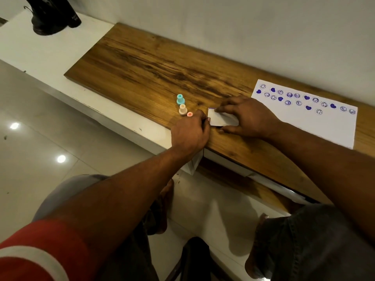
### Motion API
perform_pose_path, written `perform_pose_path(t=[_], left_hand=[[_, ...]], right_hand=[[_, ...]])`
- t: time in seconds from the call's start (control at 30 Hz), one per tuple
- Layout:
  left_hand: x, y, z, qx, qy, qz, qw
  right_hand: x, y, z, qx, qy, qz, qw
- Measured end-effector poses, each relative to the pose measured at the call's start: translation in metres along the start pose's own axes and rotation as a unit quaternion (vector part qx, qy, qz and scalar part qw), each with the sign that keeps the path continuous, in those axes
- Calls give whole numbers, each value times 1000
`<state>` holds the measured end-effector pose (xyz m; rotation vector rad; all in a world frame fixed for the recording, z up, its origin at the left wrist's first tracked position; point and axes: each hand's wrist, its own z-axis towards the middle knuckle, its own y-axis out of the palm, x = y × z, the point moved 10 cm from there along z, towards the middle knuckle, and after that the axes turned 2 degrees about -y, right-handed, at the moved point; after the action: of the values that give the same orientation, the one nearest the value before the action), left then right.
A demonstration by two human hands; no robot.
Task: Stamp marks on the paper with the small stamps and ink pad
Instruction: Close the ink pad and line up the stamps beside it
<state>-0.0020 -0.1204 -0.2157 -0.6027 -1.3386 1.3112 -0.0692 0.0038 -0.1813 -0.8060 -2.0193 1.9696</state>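
Ink pad (222, 121) sits at near edge of desk (142, 57), both hands on it. Right hand (249, 116) has fingers (227, 107) spread over the top, thumb along near side. Left hand (190, 132) is curled, pinching pad's left end. Risks: a hard tug & pad slips off edge to floor (40, 118). Inky fingertips could smudge paper (324, 126) at right, already well marked. Left knuckles are just beside pink stamp (189, 114), w/ peach stamp (182, 109) & teal stamp (180, 99) behind, so a jerk could topple them.
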Motion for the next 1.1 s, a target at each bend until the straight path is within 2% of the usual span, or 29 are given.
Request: perform_pose_path(t=[0.27,0.57,0.77,0.83,0.9,1.0,1.1], left_hand=[[-1,1,-1,1,5,-10,1000],[-2,1,0,-13,-20,-17,1000],[-4,3,2,-29,-38,-66,997],[0,1,1,-25,-27,-73,997],[6,1,1,-32,-11,-75,997],[14,2,2,-52,7,-72,996],[18,3,4,-71,22,-56,996]], right_hand=[[1,7,8,13,9,-6,1000],[10,10,14,4,58,85,995],[8,-1,7,2,33,36,999],[20,-17,2,62,59,39,996],[44,-31,-5,119,139,40,982],[68,-27,-13,104,237,12,966],[60,-13,-11,80,228,-11,970]])
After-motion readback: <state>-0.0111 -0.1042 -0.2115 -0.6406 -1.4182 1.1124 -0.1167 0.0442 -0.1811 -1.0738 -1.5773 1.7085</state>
